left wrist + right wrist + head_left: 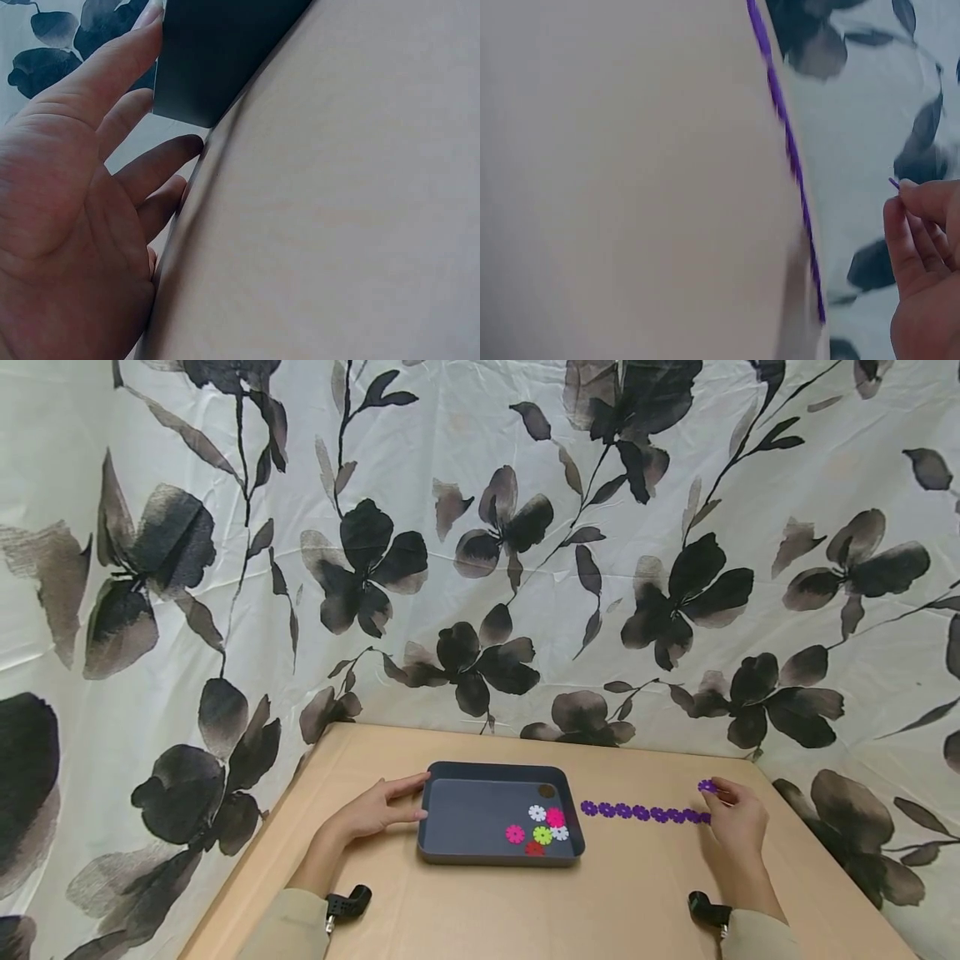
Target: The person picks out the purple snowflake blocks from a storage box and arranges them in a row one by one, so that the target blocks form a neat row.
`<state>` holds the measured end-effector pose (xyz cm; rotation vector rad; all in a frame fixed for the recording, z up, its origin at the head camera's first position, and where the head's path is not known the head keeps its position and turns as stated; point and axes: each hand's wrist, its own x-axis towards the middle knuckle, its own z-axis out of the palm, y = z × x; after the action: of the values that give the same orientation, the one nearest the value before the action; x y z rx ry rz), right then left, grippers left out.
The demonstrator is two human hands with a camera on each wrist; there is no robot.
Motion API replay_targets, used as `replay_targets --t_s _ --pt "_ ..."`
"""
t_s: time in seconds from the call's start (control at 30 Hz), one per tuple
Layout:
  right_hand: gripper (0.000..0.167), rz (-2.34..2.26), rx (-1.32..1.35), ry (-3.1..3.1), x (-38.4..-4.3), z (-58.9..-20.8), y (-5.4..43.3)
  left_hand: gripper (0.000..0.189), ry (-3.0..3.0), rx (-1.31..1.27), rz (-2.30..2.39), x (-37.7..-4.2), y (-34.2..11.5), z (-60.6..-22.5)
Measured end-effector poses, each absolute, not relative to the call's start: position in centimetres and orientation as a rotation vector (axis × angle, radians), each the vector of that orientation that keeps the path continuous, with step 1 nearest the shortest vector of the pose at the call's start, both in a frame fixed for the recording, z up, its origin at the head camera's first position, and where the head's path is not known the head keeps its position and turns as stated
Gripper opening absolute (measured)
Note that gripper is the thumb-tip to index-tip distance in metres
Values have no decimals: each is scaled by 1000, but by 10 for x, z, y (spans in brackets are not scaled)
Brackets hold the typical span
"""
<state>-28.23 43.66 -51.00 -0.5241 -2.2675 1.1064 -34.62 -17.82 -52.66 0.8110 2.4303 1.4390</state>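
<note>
Between thumb and fingertips, my right hand (738, 818) pinches a small purple flower-shaped piece (707, 786), raised above the table. Below it runs a row of purple flower pieces (641, 812), laid side by side from near the tray's right edge to my right hand. In the right wrist view the pinched piece (894, 183) shows edge-on, apart from the row (793, 154). My left hand (372, 810) rests at the left side of a dark grey tray (480, 858), thumb and fingers extended toward its rim. The left wrist view shows the tray's corner (199, 67) beside the fingers.
Inside the tray's right half lie loose flower pieces: pink (514, 834), white (537, 812), yellow-green (542, 836), red (534, 849) and one brown (547, 791). The light wooden table (517, 910) meets a floral cloth (480, 568) hanging behind it.
</note>
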Motion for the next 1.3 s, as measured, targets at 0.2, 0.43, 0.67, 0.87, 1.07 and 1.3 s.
replay_targets --t_s 0.2,0.43,0.67,0.87,1.07,1.3 --pt "40 1208 -736 -2237 -272 -513 471 79 2441 812 1434 -347 -177 -527" --pt "46 1306 -887 -2194 -265 -521 494 78 2443 827 1436 -348 -174 -529" --pt "45 1293 -919 -2188 -261 -530 500 81 2436 824 1423 -349 -174 -528" --pt "42 1218 -913 -2234 -263 -536 501 80 2417 813 1446 -347 -176 -528" --pt "42 1205 -922 -2242 -268 -540 499 81 2407 791 1455 -346 -178 -529" --pt "49 1181 -924 -2235 -274 -529 487 80 2404 804 1465 -347 -179 -529"
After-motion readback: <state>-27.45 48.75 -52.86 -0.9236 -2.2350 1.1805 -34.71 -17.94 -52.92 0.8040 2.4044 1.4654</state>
